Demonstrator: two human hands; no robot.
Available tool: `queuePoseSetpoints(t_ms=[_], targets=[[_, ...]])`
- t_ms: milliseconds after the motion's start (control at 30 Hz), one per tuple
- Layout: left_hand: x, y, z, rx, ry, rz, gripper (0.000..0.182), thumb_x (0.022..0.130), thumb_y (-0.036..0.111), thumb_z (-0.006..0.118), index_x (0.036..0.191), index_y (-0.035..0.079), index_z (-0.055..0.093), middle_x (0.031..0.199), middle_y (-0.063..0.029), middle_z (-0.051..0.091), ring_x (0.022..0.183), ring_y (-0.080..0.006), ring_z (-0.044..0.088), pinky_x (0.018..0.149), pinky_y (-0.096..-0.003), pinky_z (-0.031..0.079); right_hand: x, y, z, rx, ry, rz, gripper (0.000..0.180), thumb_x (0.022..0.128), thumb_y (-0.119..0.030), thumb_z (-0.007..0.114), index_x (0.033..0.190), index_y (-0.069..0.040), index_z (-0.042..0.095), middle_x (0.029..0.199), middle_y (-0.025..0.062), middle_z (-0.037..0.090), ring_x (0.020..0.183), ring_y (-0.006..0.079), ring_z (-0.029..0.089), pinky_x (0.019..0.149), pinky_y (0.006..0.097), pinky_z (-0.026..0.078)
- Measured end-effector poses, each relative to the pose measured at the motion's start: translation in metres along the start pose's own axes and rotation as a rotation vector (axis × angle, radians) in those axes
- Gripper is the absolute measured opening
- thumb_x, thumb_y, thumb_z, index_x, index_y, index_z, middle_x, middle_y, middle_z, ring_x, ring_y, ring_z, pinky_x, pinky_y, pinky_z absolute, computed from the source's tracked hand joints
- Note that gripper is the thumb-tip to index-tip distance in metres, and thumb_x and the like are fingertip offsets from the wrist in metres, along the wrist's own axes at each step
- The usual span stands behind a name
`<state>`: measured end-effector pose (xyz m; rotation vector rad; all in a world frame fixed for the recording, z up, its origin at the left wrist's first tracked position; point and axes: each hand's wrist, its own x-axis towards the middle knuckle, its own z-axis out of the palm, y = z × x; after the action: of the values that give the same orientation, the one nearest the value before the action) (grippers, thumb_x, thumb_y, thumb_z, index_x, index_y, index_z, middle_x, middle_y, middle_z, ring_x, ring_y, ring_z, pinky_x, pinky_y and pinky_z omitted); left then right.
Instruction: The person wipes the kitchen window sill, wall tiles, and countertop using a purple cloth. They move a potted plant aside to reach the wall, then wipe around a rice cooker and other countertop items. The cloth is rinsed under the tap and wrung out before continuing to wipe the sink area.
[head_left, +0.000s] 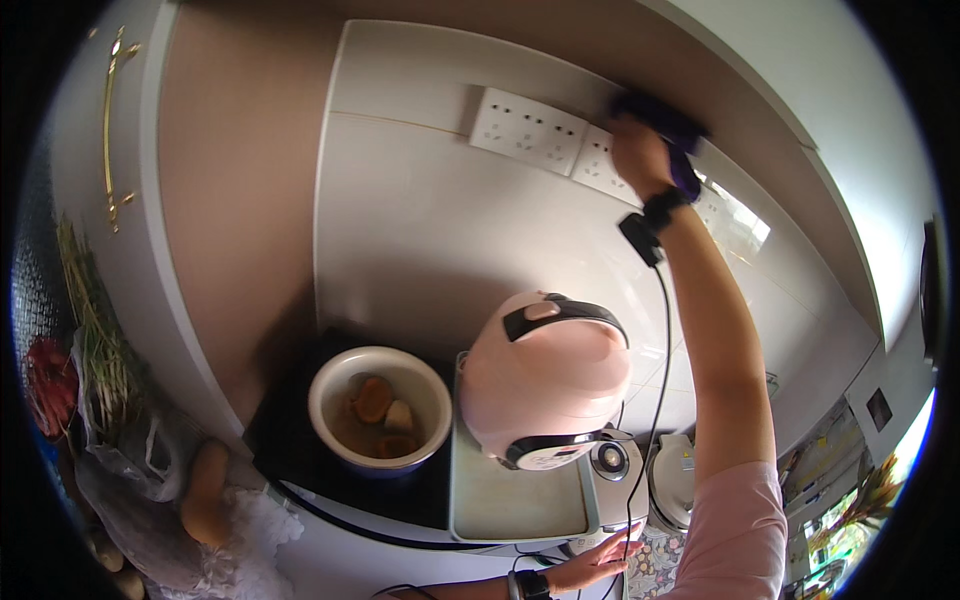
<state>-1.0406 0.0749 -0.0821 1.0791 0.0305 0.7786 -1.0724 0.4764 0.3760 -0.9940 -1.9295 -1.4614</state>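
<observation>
My right hand (641, 154) is raised to the pale wall panel (420, 202) and grips a dark purple cloth (684, 169). The cloth, blurred, lies along the panel's upper edge, beside the white socket strips (529, 129). Low in the view, my left hand (589, 564) has its fingers spread and holds nothing. It is near a black cable and the front of a white appliance (626, 510); whether it touches either I cannot tell. Between my arms stands a pink rice cooker (551, 375) with a black-trimmed handle, on a pale tray (517, 502).
Left of the cooker, a white-rimmed pot (322, 435) holds liquid and orange-brown chunks, on a black surface (289, 439). A cable (664, 337) hangs from my right wrist past the cooker. Cabinets overhang the panel. Bagged greens (105, 352) lie at far left.
</observation>
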Motion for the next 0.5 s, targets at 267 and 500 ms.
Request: queuePoseSetpoints(t_ms=[267, 500], targets=[[-0.04, -0.001, -0.036, -0.248, -0.23, -0.039, 0.069, 0.1, 0.027, 0.054, 0.156, 0.02, 0.014, 0.142, -0.0113, 0.045, 0.134, -0.0205, 0.04, 0.111, -0.0381, 0.031, 0.14, -0.215, -0.028, 0.169, -0.316, 0.012, 0.032, 0.097, -0.022, 0.039, 0.119, -0.008, 0.057, 0.12, 0.0215, 0.061, 0.107, 0.0394, 0.063, 0.091, 0.0542, 0.048], [-0.052, 0.005, -0.045, -0.354, -0.388, -0.102, 0.052, 0.103, 0.034, 0.047, 0.149, 0.013, 0.033, 0.132, -0.0074, 0.051, 0.126, -0.0177, 0.046, 0.107, -0.0351, 0.036, 0.13, -0.301, -0.042, 0.151, -0.295, -0.353, 0.045, 0.099, -0.032, 0.044, 0.143, -0.025, 0.045, 0.161, 0.0102, 0.015, 0.149, 0.0323, 0.008, 0.116, 0.0594, 0.018]])
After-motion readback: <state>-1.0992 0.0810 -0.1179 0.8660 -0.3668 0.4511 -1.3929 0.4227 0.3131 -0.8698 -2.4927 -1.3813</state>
